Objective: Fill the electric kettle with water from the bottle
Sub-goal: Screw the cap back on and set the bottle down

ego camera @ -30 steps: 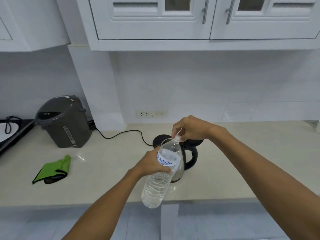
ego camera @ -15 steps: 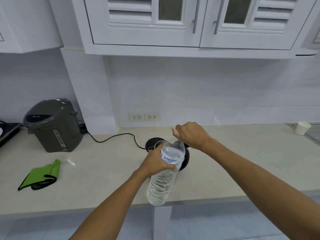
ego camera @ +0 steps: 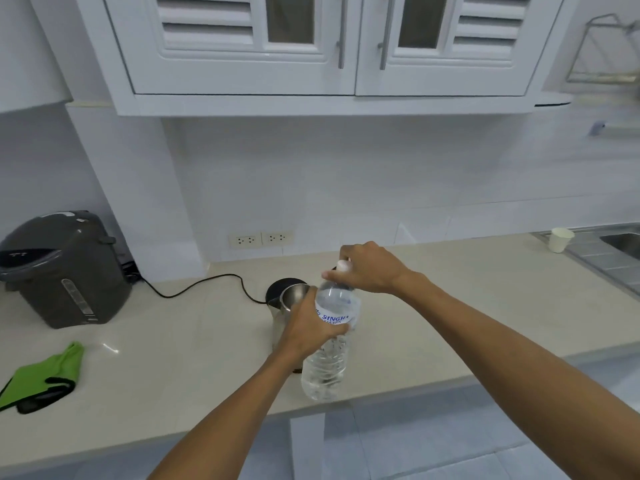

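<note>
A clear plastic water bottle (ego camera: 329,355) with a blue and white label is held upright over the counter's front edge. My left hand (ego camera: 308,327) grips it around the label. My right hand (ego camera: 367,268) is closed over the bottle's neck, with the white cap (ego camera: 344,265) showing between its fingers. Just behind the bottle stands the electric kettle (ego camera: 289,299), steel with a black raised lid, its mouth open; the bottle and my left hand hide most of its body.
A dark grey hot-water dispenser (ego camera: 65,271) stands at the left with a black cord (ego camera: 197,285) running toward the kettle. A green cloth (ego camera: 45,375) lies at the front left. A white paper cup (ego camera: 560,239) sits by the sink (ego camera: 620,251) at the right. Wall cabinets hang overhead.
The camera has tilted up and shifted, so the sink and cup came into view. Both hands stay on the bottle; the kettle's open mouth now shows left of it.
</note>
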Demonstrator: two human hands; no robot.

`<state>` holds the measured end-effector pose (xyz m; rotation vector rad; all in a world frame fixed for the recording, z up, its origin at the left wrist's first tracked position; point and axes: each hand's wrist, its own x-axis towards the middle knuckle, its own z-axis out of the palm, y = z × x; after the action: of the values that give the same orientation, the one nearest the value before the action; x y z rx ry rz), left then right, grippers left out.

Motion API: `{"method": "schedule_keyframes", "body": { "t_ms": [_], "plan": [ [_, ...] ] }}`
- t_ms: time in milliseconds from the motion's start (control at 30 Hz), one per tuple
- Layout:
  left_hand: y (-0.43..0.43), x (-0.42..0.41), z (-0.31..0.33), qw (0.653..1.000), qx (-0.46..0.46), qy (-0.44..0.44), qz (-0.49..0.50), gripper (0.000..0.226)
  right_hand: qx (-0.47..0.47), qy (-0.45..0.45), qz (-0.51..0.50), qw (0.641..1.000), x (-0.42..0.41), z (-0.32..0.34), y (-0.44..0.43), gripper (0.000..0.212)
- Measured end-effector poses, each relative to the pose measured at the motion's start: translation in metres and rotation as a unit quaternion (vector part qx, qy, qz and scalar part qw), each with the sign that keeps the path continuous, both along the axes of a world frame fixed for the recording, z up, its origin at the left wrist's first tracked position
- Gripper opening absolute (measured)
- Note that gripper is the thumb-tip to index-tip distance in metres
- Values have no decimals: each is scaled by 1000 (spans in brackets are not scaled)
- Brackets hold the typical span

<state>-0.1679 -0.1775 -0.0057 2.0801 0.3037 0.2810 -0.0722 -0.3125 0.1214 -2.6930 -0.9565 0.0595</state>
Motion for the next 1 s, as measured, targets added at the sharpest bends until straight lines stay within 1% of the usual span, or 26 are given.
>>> {"method": "schedule_keyframes", "body": {
  "t_ms": [67, 133, 167, 200, 300, 367, 533, 700, 1000],
  "plan": [
    [-17, 7, 4, 1000, -17, -8, -1, 84, 48, 10, -2, 999, 3, 5, -15, 44],
    [-37, 18, 7, 1000, -15, -17, -1, 93, 71, 16, -7, 997, 7, 12, -33, 39],
    [-48, 22, 9, 1000, -15, -20, -2, 93, 77, 18, -12, 997, 10, 15, -43, 38],
    [-59, 28, 11, 1000, -20, -19, -6, 90, 79, 18, -20, 997, 13, 17, -52, 37],
    [-89, 48, 14, 999, -28, -13, -10, 72, 73, 8, -42, 996, 26, 18, -81, 38],
    [-111, 67, 12, 999, -30, -12, -20, 68, 71, 2, -60, 996, 41, 17, -101, 38],
    [-151, 121, 8, 999, -27, -8, -43, 69, 84, -4, -96, 992, 91, 9, -141, 37],
    [-174, 186, -6, 999, -39, -4, -37, 68, 102, 9, -105, 989, 156, -10, -163, 37],
    [-184, 289, -34, 999, -32, -7, 33, 67, 166, 70, -84, 980, 259, -44, -169, 28]
  ]
}}
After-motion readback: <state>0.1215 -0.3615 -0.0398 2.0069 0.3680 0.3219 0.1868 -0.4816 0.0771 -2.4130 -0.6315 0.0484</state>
